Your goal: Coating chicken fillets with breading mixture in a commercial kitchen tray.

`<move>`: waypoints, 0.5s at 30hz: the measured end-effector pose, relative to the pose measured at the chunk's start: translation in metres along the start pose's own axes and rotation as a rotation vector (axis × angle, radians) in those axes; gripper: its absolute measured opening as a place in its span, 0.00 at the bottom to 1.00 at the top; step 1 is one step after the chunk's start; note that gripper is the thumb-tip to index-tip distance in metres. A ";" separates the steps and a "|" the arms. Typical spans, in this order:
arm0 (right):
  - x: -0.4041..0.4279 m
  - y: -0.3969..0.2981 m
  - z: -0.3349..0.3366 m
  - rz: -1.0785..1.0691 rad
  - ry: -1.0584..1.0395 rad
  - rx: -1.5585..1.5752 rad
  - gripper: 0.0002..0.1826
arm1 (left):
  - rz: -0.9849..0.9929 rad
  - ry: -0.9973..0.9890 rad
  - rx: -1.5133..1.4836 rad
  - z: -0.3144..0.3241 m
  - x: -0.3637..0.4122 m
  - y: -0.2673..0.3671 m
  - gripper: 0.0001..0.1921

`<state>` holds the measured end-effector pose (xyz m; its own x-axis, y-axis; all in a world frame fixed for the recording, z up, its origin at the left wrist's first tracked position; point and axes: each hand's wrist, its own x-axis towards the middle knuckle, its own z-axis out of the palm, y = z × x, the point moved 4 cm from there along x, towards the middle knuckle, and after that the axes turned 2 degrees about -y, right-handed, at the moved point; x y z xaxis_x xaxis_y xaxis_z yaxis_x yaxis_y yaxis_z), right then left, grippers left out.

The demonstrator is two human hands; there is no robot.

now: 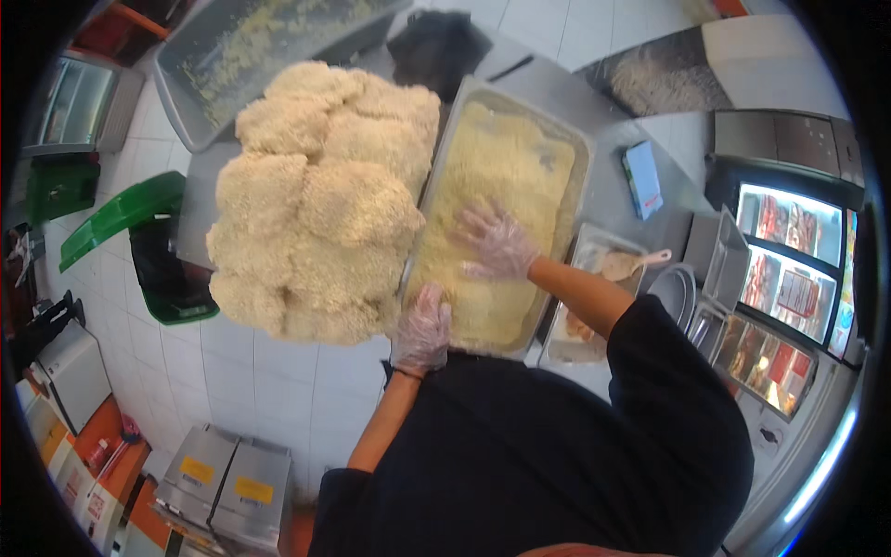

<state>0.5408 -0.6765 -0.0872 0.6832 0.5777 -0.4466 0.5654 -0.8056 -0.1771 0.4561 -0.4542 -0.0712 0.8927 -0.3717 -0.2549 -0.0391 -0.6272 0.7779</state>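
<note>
A rectangular metal tray (587, 163) before me holds a layer of yellowish breading crumbs (515, 160). My right hand (498, 240), in a clear plastic glove, lies palm down on the crumbs with its fingers spread. My left hand (422, 331), gloved too, is at the tray's near left corner with its fingers close together; whether it grips the rim cannot be told. Left of the tray rises a large stack of crumb-coated pieces (313, 209), which look like breaded cutlets. What lies under the stack is hidden.
A grey plastic tub (170, 104) with crumb residue stands beyond the stack. Right of the tray are a smaller metal pan (557, 344) with a scoop (626, 263) and a blue-and-white packet (642, 179). A green bin (167, 317) stands at the left. Dark plastic (437, 52) lies behind.
</note>
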 end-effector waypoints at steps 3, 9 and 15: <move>0.021 0.015 0.007 -0.028 0.030 -0.010 0.37 | 0.139 0.086 0.033 0.021 0.007 -0.015 0.23; 0.010 -0.013 -0.033 0.018 0.159 0.018 0.35 | 0.008 0.067 0.032 0.010 -0.027 0.003 0.22; -0.002 0.014 -0.002 -0.080 0.180 -0.070 0.36 | 0.094 0.108 0.084 0.034 -0.004 -0.011 0.21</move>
<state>0.5482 -0.6883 -0.0871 0.7027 0.6588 -0.2686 0.6477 -0.7486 -0.1417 0.4375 -0.4688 -0.0977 0.9260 -0.3591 -0.1164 -0.1586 -0.6499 0.7433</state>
